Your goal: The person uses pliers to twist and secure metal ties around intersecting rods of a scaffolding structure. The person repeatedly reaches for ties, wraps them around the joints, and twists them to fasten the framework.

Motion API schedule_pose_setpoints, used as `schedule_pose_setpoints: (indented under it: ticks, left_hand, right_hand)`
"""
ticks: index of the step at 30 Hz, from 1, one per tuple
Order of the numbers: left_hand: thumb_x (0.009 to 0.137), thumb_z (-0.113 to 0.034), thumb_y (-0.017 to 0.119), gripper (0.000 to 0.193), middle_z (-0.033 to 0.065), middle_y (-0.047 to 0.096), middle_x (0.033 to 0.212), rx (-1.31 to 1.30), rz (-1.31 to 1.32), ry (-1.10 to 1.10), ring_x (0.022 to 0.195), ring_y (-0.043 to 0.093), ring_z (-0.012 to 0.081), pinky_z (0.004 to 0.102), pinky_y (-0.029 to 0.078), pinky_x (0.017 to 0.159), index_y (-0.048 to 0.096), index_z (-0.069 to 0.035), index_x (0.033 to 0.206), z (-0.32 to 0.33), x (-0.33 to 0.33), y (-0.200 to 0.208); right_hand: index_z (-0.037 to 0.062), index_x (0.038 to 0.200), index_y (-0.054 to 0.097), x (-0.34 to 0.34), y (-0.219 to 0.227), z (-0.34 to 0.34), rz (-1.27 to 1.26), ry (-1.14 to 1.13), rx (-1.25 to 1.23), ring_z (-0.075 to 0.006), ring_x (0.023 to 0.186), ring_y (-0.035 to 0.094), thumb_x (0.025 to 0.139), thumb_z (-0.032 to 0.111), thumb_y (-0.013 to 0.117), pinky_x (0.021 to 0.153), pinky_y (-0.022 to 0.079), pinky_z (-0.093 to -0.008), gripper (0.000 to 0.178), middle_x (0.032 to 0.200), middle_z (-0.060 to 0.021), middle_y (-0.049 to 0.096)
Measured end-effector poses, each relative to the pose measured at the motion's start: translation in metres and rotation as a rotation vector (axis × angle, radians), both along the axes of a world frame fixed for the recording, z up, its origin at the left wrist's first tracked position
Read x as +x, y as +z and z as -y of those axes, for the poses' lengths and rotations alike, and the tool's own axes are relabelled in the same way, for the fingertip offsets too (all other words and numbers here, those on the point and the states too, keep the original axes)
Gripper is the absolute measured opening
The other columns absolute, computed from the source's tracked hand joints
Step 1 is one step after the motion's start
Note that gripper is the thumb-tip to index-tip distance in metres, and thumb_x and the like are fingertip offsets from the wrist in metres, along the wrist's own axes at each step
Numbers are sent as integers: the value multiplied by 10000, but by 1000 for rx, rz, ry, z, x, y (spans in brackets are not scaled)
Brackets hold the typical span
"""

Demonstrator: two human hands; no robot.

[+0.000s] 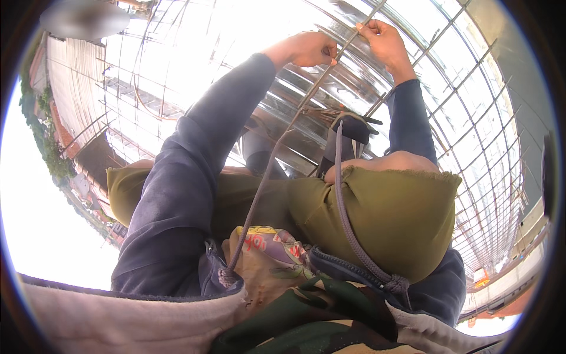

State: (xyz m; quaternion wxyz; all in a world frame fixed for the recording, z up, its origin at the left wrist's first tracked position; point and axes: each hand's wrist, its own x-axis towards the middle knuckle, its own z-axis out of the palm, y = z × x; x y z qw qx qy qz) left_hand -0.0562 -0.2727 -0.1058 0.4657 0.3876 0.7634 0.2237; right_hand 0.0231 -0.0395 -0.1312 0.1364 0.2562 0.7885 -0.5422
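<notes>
A grid of thin steel rebar (pixel 312 93) lies over shiny ribbed metal sheeting (pixel 298 79). My left hand (pixel 312 48) is closed, its fingertips pinched together against one long bar. Farther along the same bar, my right hand (pixel 384 42) has thumb and fingers pressed together at the bar's side. Whatever is between the fingers of either hand is too small to make out. A bundle of thin brownish wires (pixel 324 113) rests beside a dark shoe (pixel 354 128), between my bent knees.
More rebar mesh (pixel 471 118) stretches away on the right, with loose bar ends sticking out. A pale corrugated wall (pixel 76 74) stands at the far left. Two grey hood cords (pixel 348 218) hang in front of me, over my olive shorts (pixel 383 218).
</notes>
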Motion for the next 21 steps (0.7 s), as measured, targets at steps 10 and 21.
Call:
schedule_pose_setpoints:
  ticks: [10, 21]
  left_hand:
    - [966, -427, 778, 501, 197, 798, 1090, -103, 82, 48, 1030, 749, 328, 441, 559, 920, 763, -7, 1238, -17, -9, 10]
    - [994, -398, 732, 394, 168, 798, 1054, -120, 48, -144, 985, 745, 360, 455, 555, 893, 775, -91, 1238, -17, -12, 22]
  right_hand:
    - [37, 1135, 780, -5, 28, -2, 87, 1, -5, -155, 873, 640, 1026, 344, 734, 824, 505, -325, 329, 958, -51, 743]
    - [32, 1038, 750, 5, 20, 6, -44, 72, 175, -388, 963, 731, 977, 436, 724, 852, 548, -476, 410, 976, -188, 768]
